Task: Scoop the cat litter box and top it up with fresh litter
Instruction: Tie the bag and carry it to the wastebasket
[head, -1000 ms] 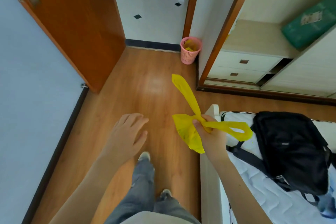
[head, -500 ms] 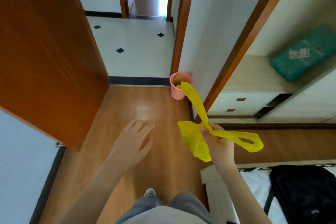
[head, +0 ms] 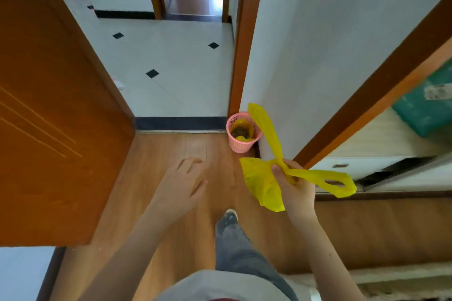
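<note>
Along the left of the frame we have the open wooden door [head: 56, 105], and past it, upper centre, the white tiled floor [head: 171, 76] of the next room. Our left hand [head: 179, 186] sits lower centre over the wood-plank floor [head: 151, 178], fingers spread and relaxed, holding nothing. Below it one foot [head: 226, 219] is stepped forward.

Just right of centre, a pink mesh waste basket [head: 241, 145] stands against the wall by the doorway, lined in yellow with dark clumps inside; we judge these to be scooped litter, though we cannot be sure. Our right hand [head: 294, 188] pinches a yellow plastic bag [head: 263, 183] at its neck, thumb and fingers curled round the gathered plastic. One handle loop sticks up toward the basket, the other trails right. The bag looks empty and slack.

No litter box, scoop or fresh litter is anywhere in view, so we cannot tell whether the scooping is finished. We judge we are at a bag-handling step, perhaps bringing a new liner or waste bag. The top-up, as far as we can see, is not yet done. At far right are a wardrobe drawer [head: 347, 166] and a green package [head: 425, 110].
</note>
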Demonstrator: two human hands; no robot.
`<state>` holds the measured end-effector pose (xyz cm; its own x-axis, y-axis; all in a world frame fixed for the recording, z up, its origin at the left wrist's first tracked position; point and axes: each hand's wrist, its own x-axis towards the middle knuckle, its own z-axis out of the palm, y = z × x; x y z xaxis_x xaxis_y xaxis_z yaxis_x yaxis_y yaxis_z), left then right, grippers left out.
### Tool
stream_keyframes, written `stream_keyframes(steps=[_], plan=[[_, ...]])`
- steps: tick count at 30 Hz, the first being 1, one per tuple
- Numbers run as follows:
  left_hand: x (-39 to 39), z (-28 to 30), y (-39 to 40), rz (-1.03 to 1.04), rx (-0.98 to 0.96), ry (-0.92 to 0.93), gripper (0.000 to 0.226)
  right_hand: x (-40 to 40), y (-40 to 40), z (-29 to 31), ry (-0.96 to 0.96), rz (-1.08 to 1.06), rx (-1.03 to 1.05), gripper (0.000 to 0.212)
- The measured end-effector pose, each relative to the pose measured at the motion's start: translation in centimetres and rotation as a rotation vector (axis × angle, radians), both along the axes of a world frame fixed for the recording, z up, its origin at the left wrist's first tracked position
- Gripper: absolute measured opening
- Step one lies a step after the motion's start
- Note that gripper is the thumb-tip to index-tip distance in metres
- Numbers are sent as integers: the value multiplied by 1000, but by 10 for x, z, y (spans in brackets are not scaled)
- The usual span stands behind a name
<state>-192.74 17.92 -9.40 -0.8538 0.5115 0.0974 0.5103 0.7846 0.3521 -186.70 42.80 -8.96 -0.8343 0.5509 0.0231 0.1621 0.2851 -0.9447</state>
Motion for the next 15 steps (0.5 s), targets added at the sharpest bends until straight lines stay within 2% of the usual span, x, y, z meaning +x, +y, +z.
stream_keyframes(steps=[3, 9, 15], plan=[[-57, 8, 26, 9, -22, 4, 38, -60, 30, -6, -26, -26, -30, 15], [-160, 12, 68, -1, -19, 12, 37, -172, 71, -8, -68, -57, -31, 18], [-244, -9, 101, -23, -4, -24, 39, -260, 92, -41, -105, -176, -185, 25]])
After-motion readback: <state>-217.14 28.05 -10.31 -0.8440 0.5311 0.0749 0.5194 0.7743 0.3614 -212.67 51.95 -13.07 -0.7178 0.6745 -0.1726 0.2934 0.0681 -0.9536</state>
